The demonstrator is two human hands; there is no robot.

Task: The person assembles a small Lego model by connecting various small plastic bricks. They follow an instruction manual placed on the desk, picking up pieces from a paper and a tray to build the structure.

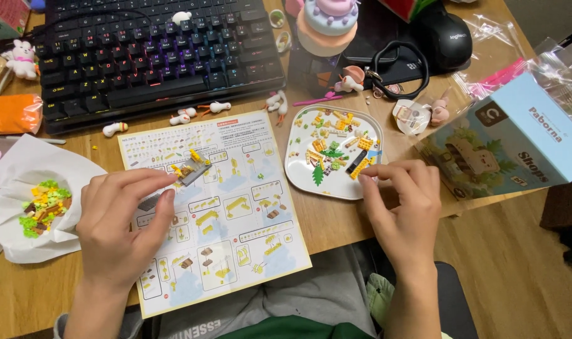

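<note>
My left hand (124, 220) rests on the printed instruction sheet (235, 213) and pinches a small grey brick plate (191, 171) with yellow pieces on top, thumb and forefinger at its near end. My right hand (404, 204) hovers at the near right edge of the white square plate (298, 169), fingertips curled over a tiny piece at its rim; whether it grips one I cannot tell. The plate holds several small yellow, green and dark bricks (333, 149).
A black backlit keyboard (154, 56) lies at the back. A white bag with yellow and green bricks (44, 204) sits at the left. A blue box (518, 141), black mouse (446, 37), plastic bags and small toy figures crowd the right and back.
</note>
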